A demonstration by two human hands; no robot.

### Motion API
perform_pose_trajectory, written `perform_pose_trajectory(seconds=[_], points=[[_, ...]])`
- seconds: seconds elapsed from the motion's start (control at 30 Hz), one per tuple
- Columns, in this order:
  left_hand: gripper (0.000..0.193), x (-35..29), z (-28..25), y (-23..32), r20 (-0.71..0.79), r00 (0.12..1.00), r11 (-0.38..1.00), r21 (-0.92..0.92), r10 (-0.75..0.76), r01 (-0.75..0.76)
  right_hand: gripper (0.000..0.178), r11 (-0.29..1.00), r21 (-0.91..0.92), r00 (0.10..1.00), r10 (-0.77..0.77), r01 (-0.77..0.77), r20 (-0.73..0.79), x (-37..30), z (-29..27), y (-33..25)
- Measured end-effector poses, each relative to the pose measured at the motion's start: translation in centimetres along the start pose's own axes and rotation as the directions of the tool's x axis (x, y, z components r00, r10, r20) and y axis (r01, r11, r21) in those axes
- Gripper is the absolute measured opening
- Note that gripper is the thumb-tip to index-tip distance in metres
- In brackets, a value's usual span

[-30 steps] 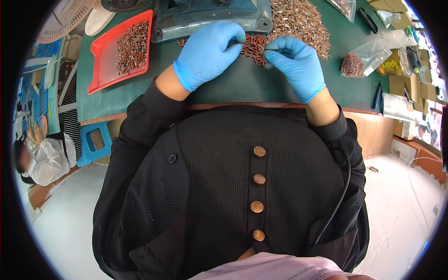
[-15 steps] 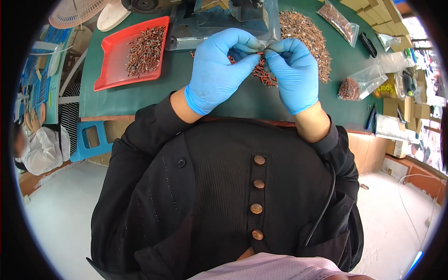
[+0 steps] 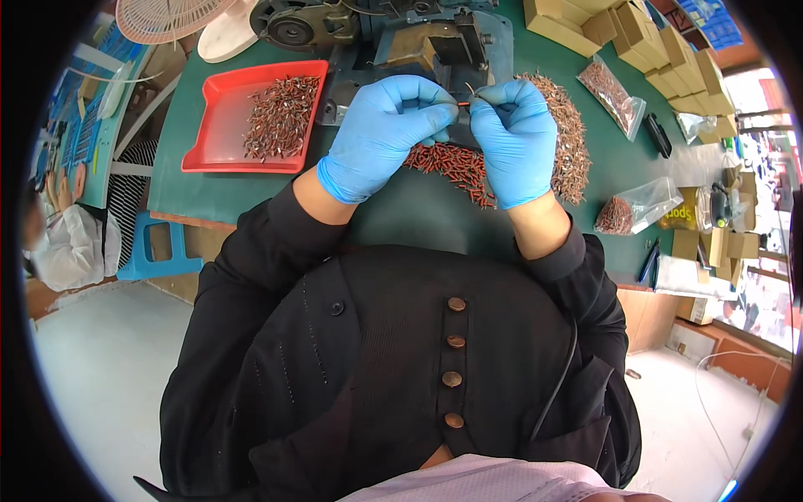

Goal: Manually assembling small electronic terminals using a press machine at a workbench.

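Note:
Both my hands wear blue gloves and meet in front of the machine. My left hand (image 3: 389, 125) is closed in a pinch at one end of a small red tube-like piece (image 3: 463, 104). Opposite it, my right hand (image 3: 520, 142) is pinched too, its fingertips at the piece's other end. A thin pin-like piece (image 3: 470, 87) sticks up from the right fingertips; whether it joins the red piece I cannot tell. Below the hands lies a heap of small red pieces (image 3: 456, 167), partly hidden by the gloves. Right of it spreads a larger heap of brownish, silvery pieces (image 3: 575, 146).
A red tray (image 3: 213, 134) with small red-and-silver pieces stands left. The dark machine (image 3: 427, 46) fills the far middle. Bags of pieces (image 3: 611, 94), a black object (image 3: 658, 134) and cardboard boxes (image 3: 640, 33) lie right. A fan (image 3: 171, 17) is at far left, near a person in white.
The view has shifted, bringing more of the machine into sight. My fingertips have parted slightly, so the red piece shows between them, and the thin piece now stands above the right fingertips.

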State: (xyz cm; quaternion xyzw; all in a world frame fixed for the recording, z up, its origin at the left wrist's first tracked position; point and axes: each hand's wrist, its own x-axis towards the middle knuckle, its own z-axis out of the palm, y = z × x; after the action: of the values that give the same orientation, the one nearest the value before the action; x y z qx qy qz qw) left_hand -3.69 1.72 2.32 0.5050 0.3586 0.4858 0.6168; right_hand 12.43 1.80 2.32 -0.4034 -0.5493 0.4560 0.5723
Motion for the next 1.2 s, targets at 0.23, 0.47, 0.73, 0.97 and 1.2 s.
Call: perform_pose_trajectory(seconds=[0.23, 0.47, 0.73, 0.97, 1.2], points=[[0.015, 3.0, -0.5, 1.1, -0.075, 0.989, 0.956, 0.275, 0.126, -0.101, 0.008, 0.998, -0.057, 1.000, -0.017, 0.018, 0.003, 3.4, 0.0, 0.7], [0.011, 5.9, -1.0, 1.2, -0.120, 0.952, 0.916, 0.329, 0.282, -0.230, 0.008, 0.999, 0.033, 0.999, 0.035, -0.034, -0.008, 6.3, 0.4, 0.2], [0.005, 9.9, -0.6, -0.6, -0.111, 0.607, 0.427, 0.807, 0.787, -0.407, 0.020, 0.977, -0.210, 0.975, -0.015, -0.032, -0.221, 9.8, 1.2, 2.3], [0.007, 10.7, -0.6, -1.6, -0.093, 0.521, 0.359, 0.824, 0.848, -0.438, 0.020, 0.976, -0.207, 0.966, 0.006, -0.061, -0.259, 10.6, 1.4, 2.9], [0.007, 11.4, -1.0, -2.0, -0.072, 0.514, 0.343, 0.822, 0.855, -0.454, 0.019, 0.973, -0.218, 0.963, 0.010, -0.071, -0.270, 10.7, 2.0, 2.4]])
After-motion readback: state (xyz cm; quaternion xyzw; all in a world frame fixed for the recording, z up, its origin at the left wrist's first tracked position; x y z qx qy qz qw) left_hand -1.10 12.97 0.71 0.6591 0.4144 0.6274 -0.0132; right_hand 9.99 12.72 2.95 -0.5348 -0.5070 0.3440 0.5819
